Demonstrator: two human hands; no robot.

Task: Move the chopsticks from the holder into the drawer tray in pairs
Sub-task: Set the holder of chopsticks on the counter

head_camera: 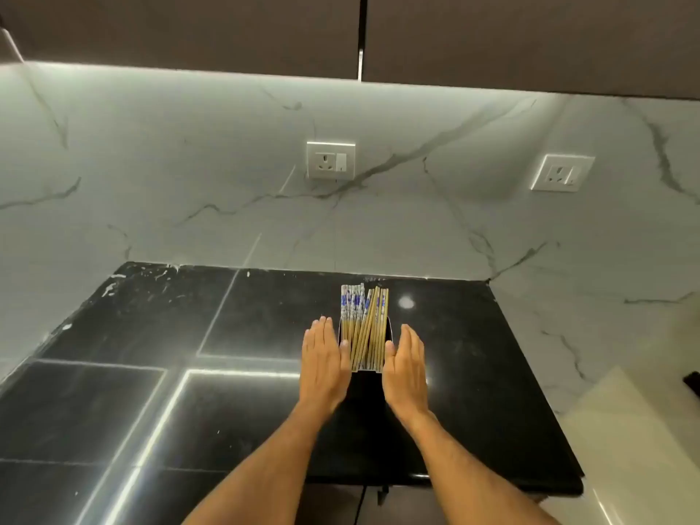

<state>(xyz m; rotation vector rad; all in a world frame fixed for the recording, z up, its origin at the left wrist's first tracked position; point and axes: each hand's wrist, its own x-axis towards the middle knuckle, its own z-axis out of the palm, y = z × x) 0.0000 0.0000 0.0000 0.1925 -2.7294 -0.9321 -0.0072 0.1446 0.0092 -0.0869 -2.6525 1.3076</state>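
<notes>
Head view, one frame. A dark, box-shaped holder is standing on a glossy black stone countertop with faint white veining and bright strip-light reflections crossing it. A bundle of chopsticks is sitting upright in the holder, all still inside it: slim tan wooden shafts, upper ends wrapped in a white and blue floral pattern, fanning slightly and leaning a little to the right.

The left hand is lying flat against the holder's left side, fingers straight and pressed together, thumb tip touching the rim. The right hand is mirroring it on the right side, fingers straight and together, thumb at the rim. Neither hand is curling round anything; both palms are facing inward, bracketing the holder.

Behind, a pale marble-look backsplash with grey veins is carrying two white square wall sockets. Dark matte cabinets are hanging above.
</notes>
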